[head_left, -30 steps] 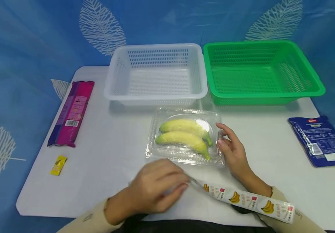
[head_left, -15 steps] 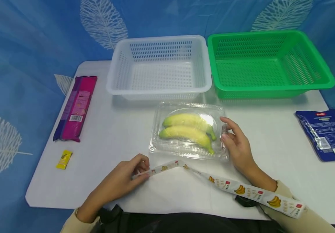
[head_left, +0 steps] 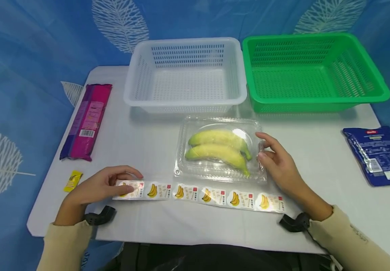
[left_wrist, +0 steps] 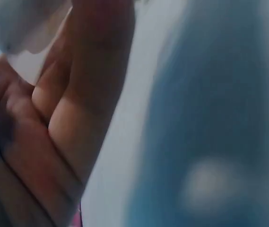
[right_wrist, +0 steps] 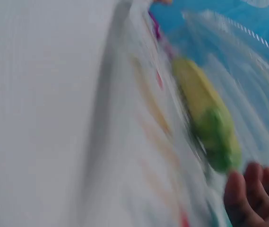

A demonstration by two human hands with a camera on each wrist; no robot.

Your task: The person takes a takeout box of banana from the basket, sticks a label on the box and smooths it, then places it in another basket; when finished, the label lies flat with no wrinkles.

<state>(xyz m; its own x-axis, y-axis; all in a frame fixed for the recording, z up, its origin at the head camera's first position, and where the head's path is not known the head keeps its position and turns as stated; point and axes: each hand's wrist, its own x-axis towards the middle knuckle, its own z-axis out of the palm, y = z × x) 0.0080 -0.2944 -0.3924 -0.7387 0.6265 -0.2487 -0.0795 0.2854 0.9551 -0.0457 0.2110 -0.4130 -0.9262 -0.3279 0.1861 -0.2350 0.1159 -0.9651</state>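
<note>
My left hand (head_left: 94, 187) pinches the left end of a strip of banana-print stickers (head_left: 184, 192), which stretches rightward along the near side of a clear plastic box (head_left: 195, 170). Inside the lidded box lie two yellow-green bananas (head_left: 215, 152). Thumb and fingers of my right hand (head_left: 279, 162) hold the box at its right edge. In the right wrist view, the blurred strip runs beside one banana (right_wrist: 205, 111), with my right fingertips (right_wrist: 238, 189) at lower right. The left wrist view is mostly filled by my left hand (left_wrist: 63, 109) and is blurred.
A white basket (head_left: 186, 102) and a green basket (head_left: 317, 101) stand side by side at the back. At left lie a pink-purple packet (head_left: 87, 120) and a small yellow sachet (head_left: 73, 181). A dark blue pouch (head_left: 379, 154) lies at the right edge.
My left hand has moved left with the strip's end, drawing the twisted strip out straight. The strip's right end has come off my right forearm. My right hand stays at the box.
</note>
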